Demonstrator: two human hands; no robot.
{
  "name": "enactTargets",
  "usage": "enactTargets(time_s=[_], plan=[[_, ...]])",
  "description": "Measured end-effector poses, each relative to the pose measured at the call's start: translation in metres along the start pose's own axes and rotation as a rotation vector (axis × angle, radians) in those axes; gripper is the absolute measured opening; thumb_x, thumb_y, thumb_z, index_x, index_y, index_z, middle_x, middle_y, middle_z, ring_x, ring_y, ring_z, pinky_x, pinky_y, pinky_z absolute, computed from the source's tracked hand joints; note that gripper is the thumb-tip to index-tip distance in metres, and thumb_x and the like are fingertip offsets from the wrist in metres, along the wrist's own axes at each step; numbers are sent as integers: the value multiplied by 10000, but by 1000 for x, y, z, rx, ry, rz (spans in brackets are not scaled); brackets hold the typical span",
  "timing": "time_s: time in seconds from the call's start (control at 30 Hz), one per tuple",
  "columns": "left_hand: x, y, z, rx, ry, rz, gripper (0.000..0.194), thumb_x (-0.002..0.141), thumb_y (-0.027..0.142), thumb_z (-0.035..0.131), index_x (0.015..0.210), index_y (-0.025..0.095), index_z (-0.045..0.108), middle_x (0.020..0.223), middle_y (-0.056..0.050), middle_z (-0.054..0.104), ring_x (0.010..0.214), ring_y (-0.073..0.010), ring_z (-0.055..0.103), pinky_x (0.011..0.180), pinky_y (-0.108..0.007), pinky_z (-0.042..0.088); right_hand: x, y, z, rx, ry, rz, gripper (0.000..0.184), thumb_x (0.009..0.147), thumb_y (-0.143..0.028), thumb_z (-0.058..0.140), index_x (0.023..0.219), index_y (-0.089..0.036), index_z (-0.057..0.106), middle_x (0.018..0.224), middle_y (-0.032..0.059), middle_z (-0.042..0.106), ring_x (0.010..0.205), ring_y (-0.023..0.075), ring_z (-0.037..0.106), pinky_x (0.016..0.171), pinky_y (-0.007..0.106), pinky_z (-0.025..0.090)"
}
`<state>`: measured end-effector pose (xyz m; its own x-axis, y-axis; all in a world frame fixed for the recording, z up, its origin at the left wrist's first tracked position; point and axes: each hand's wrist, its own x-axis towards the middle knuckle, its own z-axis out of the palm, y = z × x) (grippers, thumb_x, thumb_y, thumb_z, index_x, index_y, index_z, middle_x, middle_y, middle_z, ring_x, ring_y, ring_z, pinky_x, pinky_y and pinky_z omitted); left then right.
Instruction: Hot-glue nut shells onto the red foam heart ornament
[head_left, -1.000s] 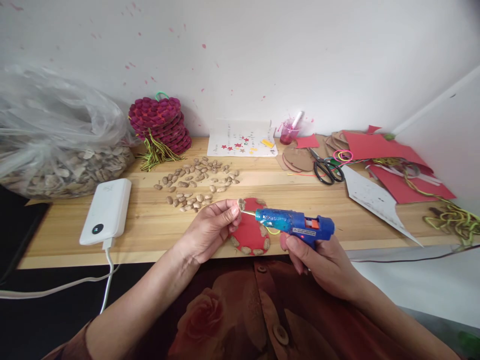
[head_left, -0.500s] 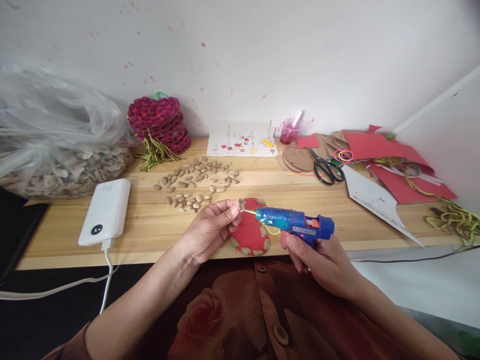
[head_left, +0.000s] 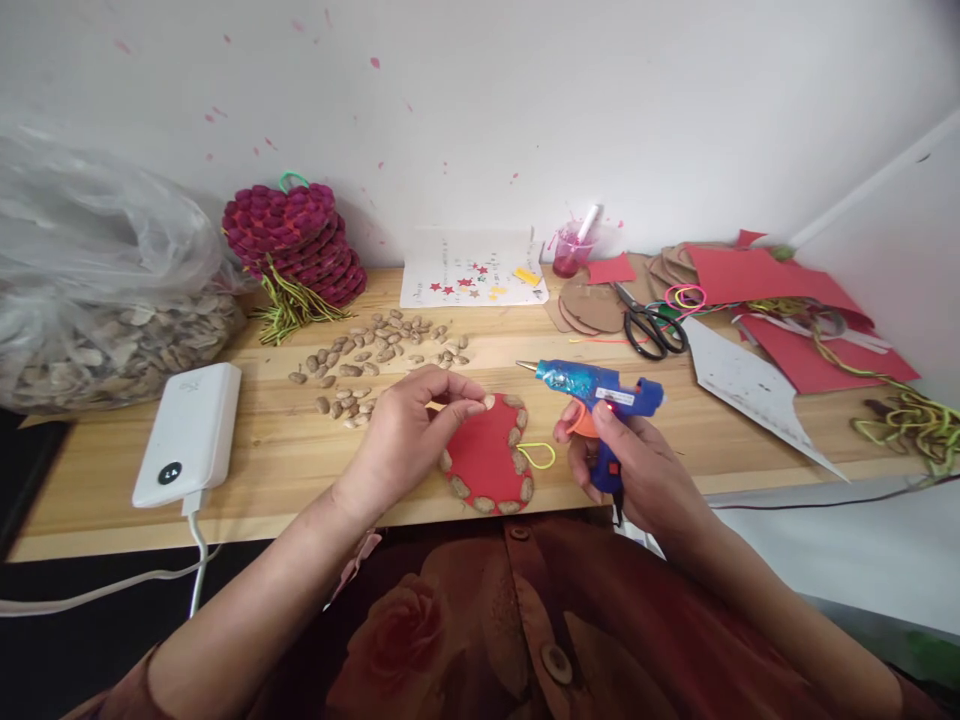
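Note:
In the middle lies a red card cutout (head_left: 484, 450), its edge partly lined with peanut shells (head_left: 486, 505) and a yellow cord loop (head_left: 538, 456) on its right side. My left hand (head_left: 412, 425) is closed in a pinch on a peanut shell (head_left: 490, 401), touching the card's far edge. My right hand (head_left: 634, 460) wraps round the handle of a blue glue gun (head_left: 589, 385), fingers at its orange trigger (head_left: 583, 420). The nozzle points left, above the table and apart from the card. Loose peanut shells (head_left: 382, 345) are scattered beyond my left hand.
At left are a plastic bag of shells (head_left: 105, 345) and a white power bank (head_left: 187, 435) with a cable. Behind stand a purple shell-covered ornament (head_left: 285, 230), a paper with stars (head_left: 442, 262) and a pink cup (head_left: 571, 255). Scissors (head_left: 649, 325) and red card (head_left: 825, 350) lie right.
My left hand has lowered the peanut shell from the nozzle to the card's far edge. The glue gun has moved up and right, away from the shell.

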<state>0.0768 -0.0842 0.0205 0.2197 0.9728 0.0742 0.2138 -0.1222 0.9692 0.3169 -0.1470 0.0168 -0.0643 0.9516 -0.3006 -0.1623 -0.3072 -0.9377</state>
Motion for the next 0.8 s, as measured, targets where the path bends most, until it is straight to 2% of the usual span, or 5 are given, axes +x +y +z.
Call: enactTargets(time_s=[0.03,0.13,0.3,0.53,0.8], plan=[[3,1,2,110,-3,78,24,849,209,764,837,198,782,847,-50,702,805,-182,623,741,-269,482,4,-1,0,55,17,7,414,873,-619,703,957,-222,621,756,-17,628,492,98,524,369,213,351],[10,2,11,392,-49,197,132,871,119,679,834,218,758,932,-50,670,859,-194,622,808,-296,487,17,-2,0,167,68,41,400,781,-519,828,965,-221,633,884,-8,632,581,102,599,365,190,376],[17,-6,22,710,-123,223,160,920,102,579,892,189,710,1147,-102,620,891,-211,620,811,-331,509,31,0,4,272,71,69,438,779,-558,825,1002,-241,621,728,-42,604,674,164,717,506,225,549],[22,-14,26,802,-171,228,165,951,119,535,877,198,659,1106,-88,611,882,-204,615,824,-325,522,40,8,11,330,-2,133,371,862,-523,778,1052,-257,603,746,-33,661,790,207,783,732,330,642],[23,-20,27,819,-191,194,189,950,72,519,909,196,657,1118,-87,619,884,-203,619,789,-312,496,44,15,10,359,-7,203,346,866,-489,785,1024,-233,615,815,14,742,805,216,805,748,335,653]])
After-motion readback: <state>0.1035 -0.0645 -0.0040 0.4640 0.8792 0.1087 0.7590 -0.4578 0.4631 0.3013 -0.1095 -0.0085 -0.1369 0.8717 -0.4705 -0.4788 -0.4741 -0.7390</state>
